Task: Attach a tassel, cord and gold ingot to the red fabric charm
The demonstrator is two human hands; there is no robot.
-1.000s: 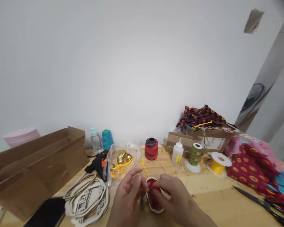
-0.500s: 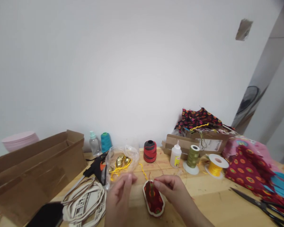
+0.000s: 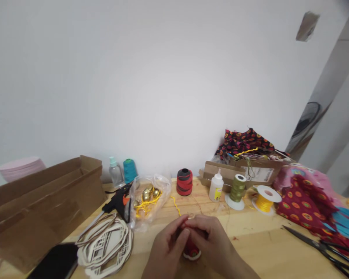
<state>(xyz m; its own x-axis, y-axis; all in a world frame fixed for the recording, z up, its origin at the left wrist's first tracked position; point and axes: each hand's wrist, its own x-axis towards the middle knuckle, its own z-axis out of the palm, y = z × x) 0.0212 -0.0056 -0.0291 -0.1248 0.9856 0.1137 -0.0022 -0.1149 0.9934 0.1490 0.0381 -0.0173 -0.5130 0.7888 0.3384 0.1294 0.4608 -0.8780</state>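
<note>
My left hand point(image 3: 167, 250) and my right hand point(image 3: 213, 244) meet over a small red fabric-covered piece with a white rim point(image 3: 192, 251) on the wooden table point(image 3: 258, 242). Both hands have their fingers pinched together at the top end of the piece, and they hide most of it. A short yellow cord point(image 3: 176, 204) lies just beyond the fingertips.
A clear bag of gold bells point(image 3: 148, 197), a glue gun point(image 3: 119, 201), white cut-out frames point(image 3: 106, 248) and a cardboard box point(image 3: 43, 205) are on the left. Red-black spool point(image 3: 184, 182), glue bottle point(image 3: 216, 186), green spool point(image 3: 236, 190), yellow spool point(image 3: 264, 199), patterned fabric point(image 3: 304, 205) and scissors point(image 3: 317, 246) lie behind and right.
Half a second ago my hands were apart, with the left off the piece. Now both have closed in together over its top end.
</note>
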